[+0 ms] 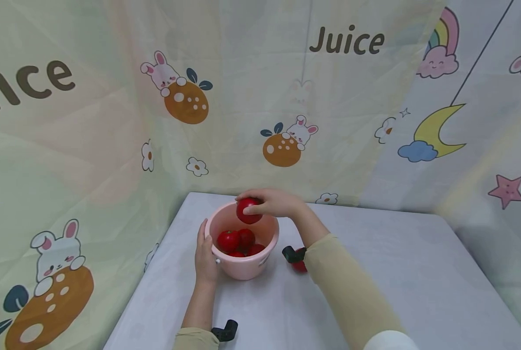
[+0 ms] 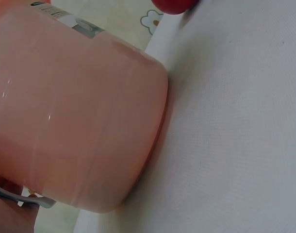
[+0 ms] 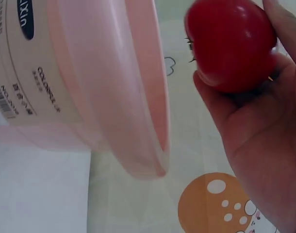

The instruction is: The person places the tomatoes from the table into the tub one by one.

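Observation:
A pink bucket [image 1: 242, 267] stands upright on the table, with several red tomatoes [image 1: 228, 240] lying inside it. My left hand [image 1: 205, 262] holds the bucket's left side at the rim; the left wrist view shows part of that hand [image 2: 14, 213] beside the grey handle [image 2: 46, 201]. Over the bucket's far rim, my right hand [image 1: 275, 201] grips another tomato [image 1: 248, 212] between fingers and thumb. In the right wrist view this held tomato [image 3: 230, 46] is apart from the rim [image 3: 160, 121].
One more tomato [image 1: 299, 266] lies on the table to the bucket's right, partly hidden by the right wrist's black camera mount [image 1: 293, 253]. A white cloth [image 1: 396, 272] covers the table. Printed curtains [image 1: 251, 97] hang behind and on the left.

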`<state>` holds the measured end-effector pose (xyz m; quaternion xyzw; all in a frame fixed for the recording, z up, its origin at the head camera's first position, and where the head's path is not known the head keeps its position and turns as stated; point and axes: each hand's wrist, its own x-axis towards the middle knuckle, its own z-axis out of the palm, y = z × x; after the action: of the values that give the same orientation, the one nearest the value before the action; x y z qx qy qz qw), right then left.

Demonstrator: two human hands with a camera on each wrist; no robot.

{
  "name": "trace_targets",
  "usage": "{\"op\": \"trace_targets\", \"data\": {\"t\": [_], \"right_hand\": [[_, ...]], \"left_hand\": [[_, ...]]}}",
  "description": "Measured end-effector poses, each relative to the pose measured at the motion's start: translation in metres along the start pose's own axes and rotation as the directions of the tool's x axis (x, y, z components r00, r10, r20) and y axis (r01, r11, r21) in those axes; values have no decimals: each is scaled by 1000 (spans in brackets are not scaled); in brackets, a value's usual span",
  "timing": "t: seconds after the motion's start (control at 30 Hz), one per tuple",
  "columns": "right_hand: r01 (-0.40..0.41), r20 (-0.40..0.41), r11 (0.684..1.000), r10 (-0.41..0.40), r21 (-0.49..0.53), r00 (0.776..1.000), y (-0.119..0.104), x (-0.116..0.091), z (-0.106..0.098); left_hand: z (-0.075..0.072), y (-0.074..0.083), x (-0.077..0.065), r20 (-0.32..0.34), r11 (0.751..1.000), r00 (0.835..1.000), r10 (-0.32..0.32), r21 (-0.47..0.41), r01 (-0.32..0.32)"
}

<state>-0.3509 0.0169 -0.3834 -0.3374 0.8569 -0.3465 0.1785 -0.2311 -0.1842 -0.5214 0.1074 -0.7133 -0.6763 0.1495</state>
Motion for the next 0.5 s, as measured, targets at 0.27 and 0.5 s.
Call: {"op": "trace_targets", "data": {"t": [0.27,0.5], "right_hand": [[17,174,983,15,-183,985,-5,15,12],[8,297,979,55,-205,953,-9,23,19]], "left_hand": [[1,-2,1,4,1000,1000,1,-2,-1],[1,-2,2,-4,1000,1000,-11,12,11]]}}
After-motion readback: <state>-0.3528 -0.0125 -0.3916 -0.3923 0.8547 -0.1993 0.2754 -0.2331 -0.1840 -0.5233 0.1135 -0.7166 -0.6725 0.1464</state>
